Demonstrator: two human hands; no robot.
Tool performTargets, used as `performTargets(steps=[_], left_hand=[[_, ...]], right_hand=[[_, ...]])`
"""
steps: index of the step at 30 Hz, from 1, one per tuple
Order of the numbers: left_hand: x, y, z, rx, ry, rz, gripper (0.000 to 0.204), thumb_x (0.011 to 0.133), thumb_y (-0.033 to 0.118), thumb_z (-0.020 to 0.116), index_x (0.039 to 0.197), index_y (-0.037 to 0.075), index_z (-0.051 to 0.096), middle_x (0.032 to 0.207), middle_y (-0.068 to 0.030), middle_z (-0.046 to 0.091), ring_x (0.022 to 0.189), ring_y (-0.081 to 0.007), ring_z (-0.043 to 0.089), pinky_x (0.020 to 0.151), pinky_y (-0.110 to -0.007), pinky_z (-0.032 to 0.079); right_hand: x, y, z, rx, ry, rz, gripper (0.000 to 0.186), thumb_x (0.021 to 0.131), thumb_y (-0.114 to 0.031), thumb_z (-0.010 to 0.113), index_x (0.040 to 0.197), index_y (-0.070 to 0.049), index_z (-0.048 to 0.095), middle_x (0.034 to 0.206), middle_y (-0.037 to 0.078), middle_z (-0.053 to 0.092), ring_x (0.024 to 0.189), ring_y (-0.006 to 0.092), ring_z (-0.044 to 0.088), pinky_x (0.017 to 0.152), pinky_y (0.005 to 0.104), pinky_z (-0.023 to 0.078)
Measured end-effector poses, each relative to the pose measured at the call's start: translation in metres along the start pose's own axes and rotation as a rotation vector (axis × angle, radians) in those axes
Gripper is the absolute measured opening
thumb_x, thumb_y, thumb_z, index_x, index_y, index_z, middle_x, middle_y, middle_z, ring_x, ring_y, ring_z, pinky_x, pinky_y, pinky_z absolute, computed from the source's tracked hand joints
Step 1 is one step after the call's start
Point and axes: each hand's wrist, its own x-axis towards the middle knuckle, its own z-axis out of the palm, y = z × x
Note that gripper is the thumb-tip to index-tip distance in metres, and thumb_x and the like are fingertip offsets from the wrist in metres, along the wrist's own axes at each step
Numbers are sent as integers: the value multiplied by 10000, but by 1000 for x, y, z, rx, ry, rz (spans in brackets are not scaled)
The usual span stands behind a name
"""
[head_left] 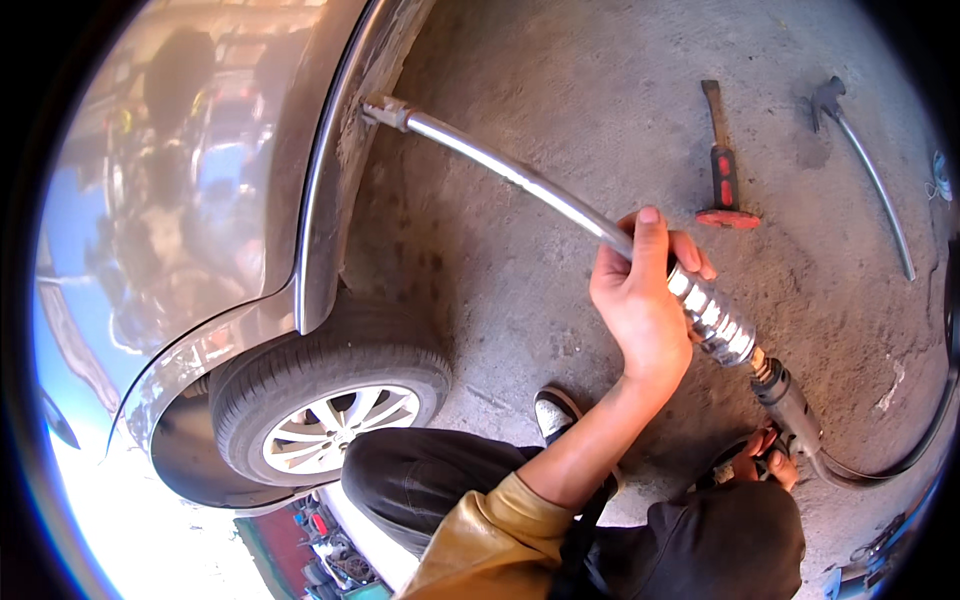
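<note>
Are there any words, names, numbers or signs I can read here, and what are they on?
There are none I can read.
Long metal tool: no readable marking.
Tyre: any lettering is too small and blurred.
Wheel centre: any badge is too small.
Red-and-black chisel: no readable marking.
Hammer: no readable marking.

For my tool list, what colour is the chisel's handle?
The chisel's handle is black and red, seen in the head view.
</note>
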Motion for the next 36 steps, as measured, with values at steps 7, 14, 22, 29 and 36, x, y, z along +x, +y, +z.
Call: performTargets(steps=[7,14,22,29,36], left_hand=[[17,13,-1,113,-25,-60,208,926,223,547,850,46,469,597,-79,504,521,-200,520,537,-365,463],[57,53,3,46,34,77,248,941,290,499,801,87,467,582,-30,457,533,-177,519,580,-350,468],[6,9,-9,268,-90,-21,325,965,394,478,924,72,472,625,-69,506,584,-206,540,598,-330,460],[18,26,-2,-281,-249,-127,452,952,550,372,811,126,439,575,50,332,503,-81,334,595,-264,365],[8,40,-7,-443,-323,-222,468,939,576,374,804,130,420,598,30,337,528,-105,350,620,-287,370]], right_hand=[[2,3,-3,81,-33,50,489,737,-206,704,1090,30,462,831,155,611,426,194,497,385,294,416],[9,-9,2,34,-8,95,448,695,-116,687,1053,28,462,802,159,633,446,208,515,406,302,439],[9,1,0,56,-16,135,478,676,-90,689,1075,34,458,818,160,609,467,211,519,405,299,436],[6,-6,8,-47,22,-16,465,662,-75,697,1056,43,479,801,147,599,475,207,521,418,294,436],[-5,-5,-6,-97,-18,17,453,659,-65,690,1049,47,487,787,147,592,458,207,512,408,295,433]])
